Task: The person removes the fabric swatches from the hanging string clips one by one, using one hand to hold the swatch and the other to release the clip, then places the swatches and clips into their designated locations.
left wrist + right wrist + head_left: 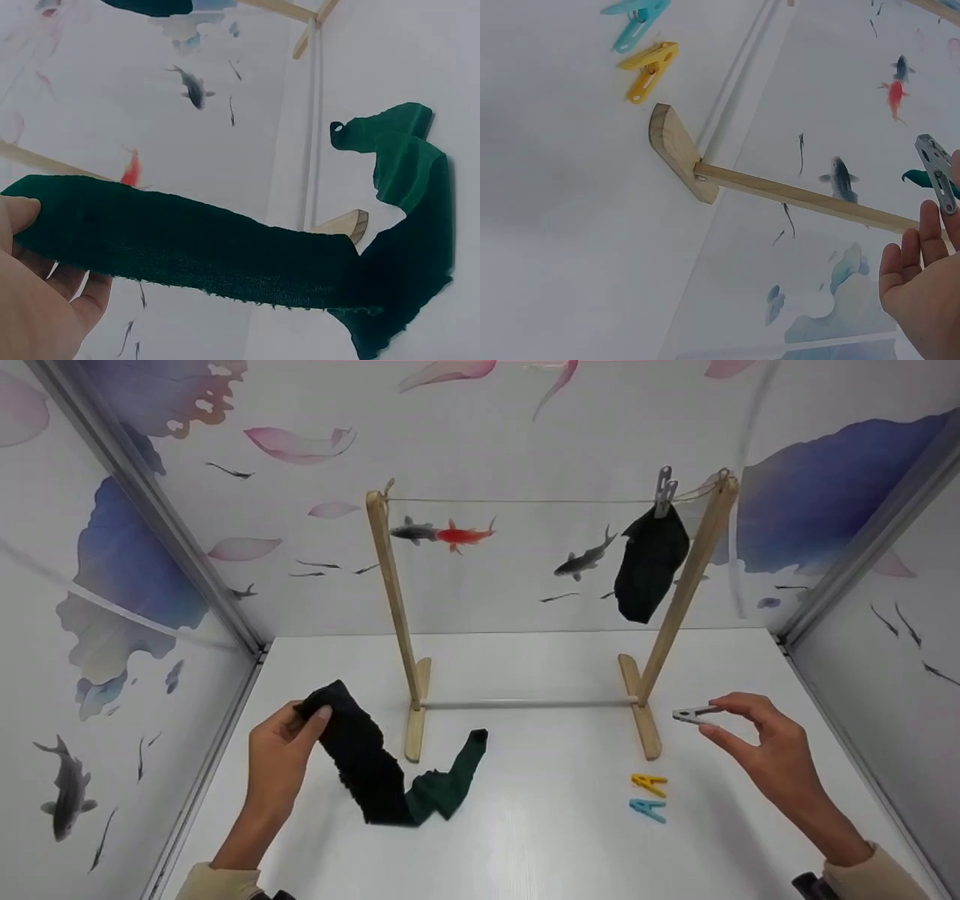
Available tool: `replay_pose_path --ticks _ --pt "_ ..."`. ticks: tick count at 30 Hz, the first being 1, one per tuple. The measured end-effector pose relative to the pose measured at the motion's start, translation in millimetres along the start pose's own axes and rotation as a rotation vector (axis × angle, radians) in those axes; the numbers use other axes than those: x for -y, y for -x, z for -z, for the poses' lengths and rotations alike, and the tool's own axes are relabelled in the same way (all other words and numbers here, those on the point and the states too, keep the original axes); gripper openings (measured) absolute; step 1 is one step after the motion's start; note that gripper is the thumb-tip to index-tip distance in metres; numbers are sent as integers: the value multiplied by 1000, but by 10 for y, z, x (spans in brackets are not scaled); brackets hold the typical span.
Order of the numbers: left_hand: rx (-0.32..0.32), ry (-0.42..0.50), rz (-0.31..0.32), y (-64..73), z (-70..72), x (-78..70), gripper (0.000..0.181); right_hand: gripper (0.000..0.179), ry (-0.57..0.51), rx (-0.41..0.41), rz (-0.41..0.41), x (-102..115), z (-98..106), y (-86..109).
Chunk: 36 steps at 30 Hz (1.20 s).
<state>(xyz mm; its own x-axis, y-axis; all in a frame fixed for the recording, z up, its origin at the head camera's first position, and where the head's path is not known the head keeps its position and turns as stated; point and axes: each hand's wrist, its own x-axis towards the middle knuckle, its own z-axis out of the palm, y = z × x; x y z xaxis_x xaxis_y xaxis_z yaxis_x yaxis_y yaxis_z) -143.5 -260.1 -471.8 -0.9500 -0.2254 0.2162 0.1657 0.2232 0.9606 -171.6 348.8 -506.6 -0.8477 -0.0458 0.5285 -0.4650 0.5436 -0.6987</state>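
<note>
My left hand (pixel 281 754) pinches one end of a long, dark green, nearly black cloth (pixel 364 761) between thumb and fingers. From there the cloth slopes down to the right, and its crumpled greener end lies on the table. Fringed threads show along its lower edge in the left wrist view. On the right, my right hand (pixel 776 757) pinches a grey clothespin (pixel 694 714) by its handle end, thumb and forefinger apart. A yellow clothespin (pixel 649 784) and a light blue clothespin (pixel 647 810) lie on the table, left of and below that hand.
A small wooden clothes rack (pixel 397 607) stands at the back, with a string (pixel 517 501) tied between its posts. Near the right post, another grey clothespin (pixel 664 493) holds a dark cloth (pixel 651 566) on the string. Printed walls enclose the white table (pixel 540 840).
</note>
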Motion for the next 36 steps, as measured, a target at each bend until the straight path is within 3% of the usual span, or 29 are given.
replay_pose_path --ticks 10,20,26,32,36 --pt "-95 -79 99 179 186 65 29 47 3 6 -22 -81 32 154" --pt "-125 -84 101 278 326 150 26 46 -39 -18 -48 -141 -25 241" --pt "-137 -150 116 325 464 37 30 47 -2 -23 -67 -172 -43 291" --pt "-144 -158 138 406 579 -133 26 47 7 -13 -98 -160 -27 360" --pt "-114 -152 158 455 594 -118 26 45 11 1 -116 -183 -48 434"
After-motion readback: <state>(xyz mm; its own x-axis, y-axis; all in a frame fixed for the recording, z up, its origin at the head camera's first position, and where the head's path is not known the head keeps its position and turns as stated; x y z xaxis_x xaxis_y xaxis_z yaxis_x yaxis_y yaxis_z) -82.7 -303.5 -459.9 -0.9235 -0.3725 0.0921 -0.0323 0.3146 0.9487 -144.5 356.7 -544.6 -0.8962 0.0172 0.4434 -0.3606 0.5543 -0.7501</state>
